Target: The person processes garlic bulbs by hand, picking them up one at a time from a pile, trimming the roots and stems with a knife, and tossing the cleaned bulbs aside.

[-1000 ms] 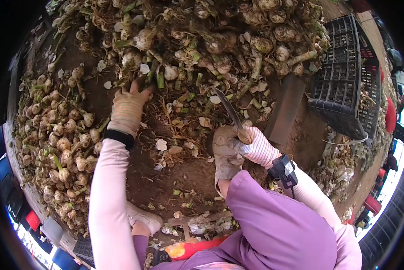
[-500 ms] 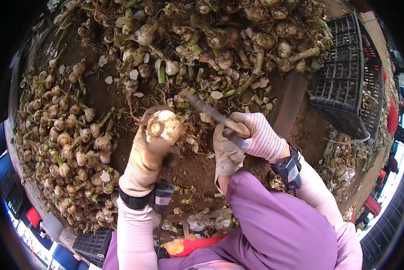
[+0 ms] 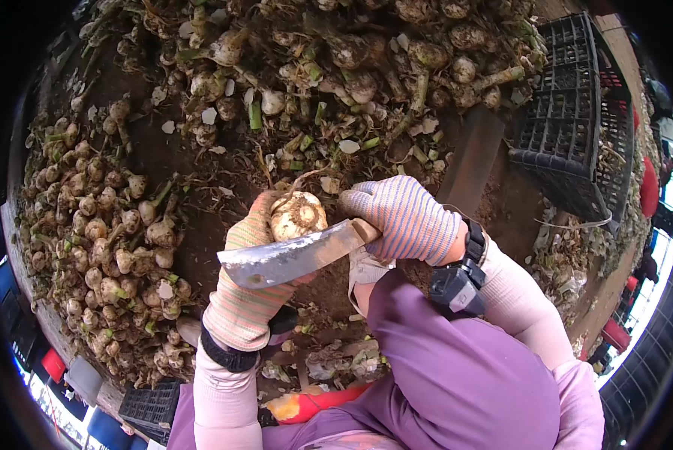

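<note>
My left hand (image 3: 248, 300), in a striped knit glove, holds a whitish bulb (image 3: 297, 216) with its rooty side facing up. Wrapped round the wooden handle of a wide-bladed knife (image 3: 295, 256) is my gloved right hand (image 3: 407, 217). The blade reaches leftward over the left hand, just below the bulb, with its broad side visible. Thin roots stick up from the bulb's top. Part of the left palm and fingers is hidden by the blade.
Bulbs with cut stems (image 3: 100, 232) are heaped at left. A bigger pile of stemmed, dirty bulbs (image 3: 351, 56) spreads across the top. At right a black plastic crate (image 3: 557, 97) stands tilted near a flat brown bar (image 3: 473, 161). Another black crate (image 3: 152, 409) sits lower left.
The knife has swung down and left, from beyond the bulb to across the left hand. My right hand has moved slightly left, and the left hand with the bulb has shifted a little right.
</note>
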`<state>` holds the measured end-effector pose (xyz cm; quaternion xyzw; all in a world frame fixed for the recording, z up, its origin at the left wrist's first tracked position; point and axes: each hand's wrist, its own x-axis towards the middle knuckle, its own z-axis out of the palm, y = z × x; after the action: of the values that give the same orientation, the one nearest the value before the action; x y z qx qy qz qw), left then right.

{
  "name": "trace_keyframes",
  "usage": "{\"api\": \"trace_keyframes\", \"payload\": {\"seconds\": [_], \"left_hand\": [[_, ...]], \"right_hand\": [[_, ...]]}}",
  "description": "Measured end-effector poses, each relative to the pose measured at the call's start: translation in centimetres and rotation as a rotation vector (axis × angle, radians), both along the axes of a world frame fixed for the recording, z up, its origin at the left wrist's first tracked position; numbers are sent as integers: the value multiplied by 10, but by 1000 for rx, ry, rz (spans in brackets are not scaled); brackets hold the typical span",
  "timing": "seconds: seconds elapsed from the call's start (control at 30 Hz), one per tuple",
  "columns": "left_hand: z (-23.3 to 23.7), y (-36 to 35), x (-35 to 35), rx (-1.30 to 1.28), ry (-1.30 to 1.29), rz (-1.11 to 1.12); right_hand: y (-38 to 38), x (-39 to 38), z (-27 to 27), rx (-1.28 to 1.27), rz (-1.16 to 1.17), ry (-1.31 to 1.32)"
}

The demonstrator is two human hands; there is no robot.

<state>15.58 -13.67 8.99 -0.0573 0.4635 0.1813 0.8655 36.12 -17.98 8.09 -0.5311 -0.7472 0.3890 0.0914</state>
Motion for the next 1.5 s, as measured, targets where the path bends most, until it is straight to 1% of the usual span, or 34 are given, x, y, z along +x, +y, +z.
{"api": "trace_keyframes", "payload": {"seconds": [0.07, 0.13, 0.17, 0.2, 0.27, 0.3, 0.33, 0.4, 0.43, 0.47, 0.5, 0.53, 0.6, 0.63, 0.67, 0.73, 0.77, 0.8, 0.87, 0.9, 0.93, 1.0, 1.07, 1.1, 1.13, 1.17, 1.2, 1.27, 1.3, 1.33, 1.4, 1.43, 1.47, 1.5], "left_hand": [[-1, -8, -1, -42, -47, -10], [-5, -19, 1, 1215, 586, -736], [0, -21, 1, 1074, 526, -713], [4, -20, 1, 1072, 523, -711], [13, -20, 2, 1618, 625, -964], [29, -18, 7, 955, 497, -805], [35, -22, -1, 1076, 405, -756], [48, -24, 1, 1054, 410, -736], [43, -22, 1, 1003, 425, -649], [36, -18, 4, 961, 434, -558], [36, -15, 6, 890, 430, -475], [22, -13, 1, 993, 411, -411], [1, -10, -8, 741, -11, -48], [0, -14, 0, 713, 52, 53], [-4, -17, 4, 715, 50, 50], [-13, -21, 13, 541, -322, 335], [-12, -24, 20, 533, -434, 379], [-13, -24, 25, 531, -445, 375], [-15, -24, 36, 534, -778, 483], [-6, -22, 41, 500, -815, 474], [-1, -21, 42, 500, -821, 472], [7, -10, 39, 557, -699, 440], [11, -9, 26, 591, -540, 423], [13, -10, 20, 603, -461, 412], [13, -8, 16, 624, -391, 401], [6, -6, 8, 592, -223, 291], [7, -8, 2, 778, 115, 34], [-3, -12, 4, 744, 280, -13], [12, -12, 12, 258, -81, 334], [1, -10, 5, 139, -87, 333], [-13, -20, -1, 559, -37, 87], [-11, -30, 6, 1031, 311, -171], [-10, -31, 6, 1027, 312, -172], [-8, -29, 5, 910, 324, -230]], "right_hand": [[-3, 3, -13, 33, -21, 30], [-7, 6, -28, 66, -40, 60], [-8, 8, -34, 84, -33, 101], [-9, 11, -40, 103, -26, 142], [-9, 22, -53, 97, 22, 153], [-11, 32, -63, 55, -134, 36], [-14, 41, -67, 13, -290, -80], [-23, 59, -60, 155, -345, -45], [-24, 60, -53, 103, -360, -31], [-28, 57, -53, 46, -455, 148], [-28, 51, -48, 18, -467, 184], [-27, 44, -43, -23, -480, 221], [-28, 31, -35, -298, -502, 315], [-30, 25, -33, -300, -471, 348], [-30, 19, -31, -297, -439, 379], [-27, 10, -29, -264, -415, 504], [-23, 9, -21, -285, -404, 512], [-19, 8, -13, -306, -392, 519], [-22, 1, -23, -187, -389, 585], [-21, -1, -20, -303, -416, 563], [-26, 2, -46, -250, -372, 537], [-53, 3, -81, -428, -628, 650], [-65, 12, -68, -639, -701, 709], [-62, 14, -56, -621, -706, 725], [-53, 17, -43, -475, -632, 570], [-43, 19, -36, -407, -573, 519], [-34, 22, -29, -341, -520, 467], [-23, 19, -15, -261, -489, 381], [-19, 19, -11, -117, -340, 292], [-14, 17, -7, 26, -191, 203], [-8, 6, 1, 23, -157, 148], [-5, 3, 3, 43, -105, 114], [-2, 1, 6, 65, -53, 81], [2, -1, 11, 38, -23, 37]]}}
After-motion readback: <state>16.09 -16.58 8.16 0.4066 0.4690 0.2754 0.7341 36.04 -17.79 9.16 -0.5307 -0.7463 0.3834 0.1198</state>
